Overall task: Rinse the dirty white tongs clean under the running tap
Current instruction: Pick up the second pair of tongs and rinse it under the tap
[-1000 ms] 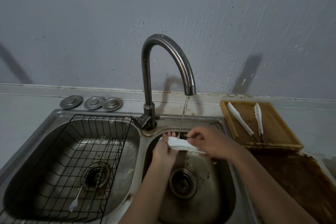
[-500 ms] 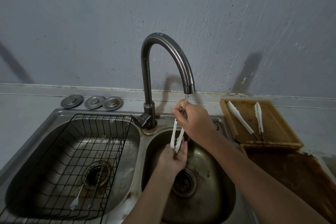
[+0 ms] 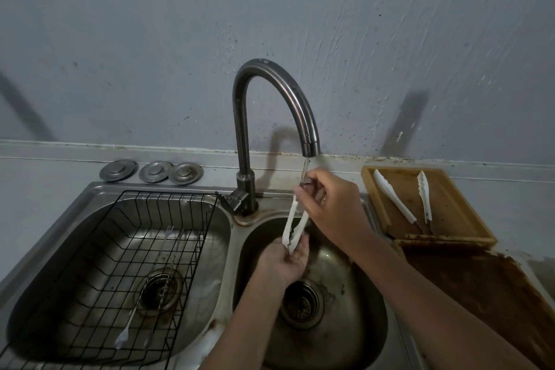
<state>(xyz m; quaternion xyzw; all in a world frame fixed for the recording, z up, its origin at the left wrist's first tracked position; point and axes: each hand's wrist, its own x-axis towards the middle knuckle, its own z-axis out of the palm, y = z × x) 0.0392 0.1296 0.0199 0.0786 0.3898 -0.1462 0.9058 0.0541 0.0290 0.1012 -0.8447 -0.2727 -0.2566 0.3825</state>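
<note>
White tongs point(image 3: 293, 224) hang nearly upright over the right sink basin point(image 3: 363, 294). My right hand point(image 3: 330, 207) pinches their top end right under the tap spout point(image 3: 309, 147), where a thin stream of water lands. My left hand point(image 3: 285, 261) is below, fingers closed around the tongs' lower tips. Another pair of white tongs point(image 3: 402, 201) lies on the wooden tray point(image 3: 450, 228) to the right.
The left basin holds a black wire rack point(image 3: 126, 249) with thin utensils point(image 3: 150, 285) over the drain. Three metal drain covers point(image 3: 150, 172) sit on the ledge behind it. A stained brown board point(image 3: 480, 288) lies right of the sink. The wall stands close behind the tap.
The tongs went from lying flat between my hands to standing upright. My right hand rose to the spout with their top end; my left hand stayed low at their tips.
</note>
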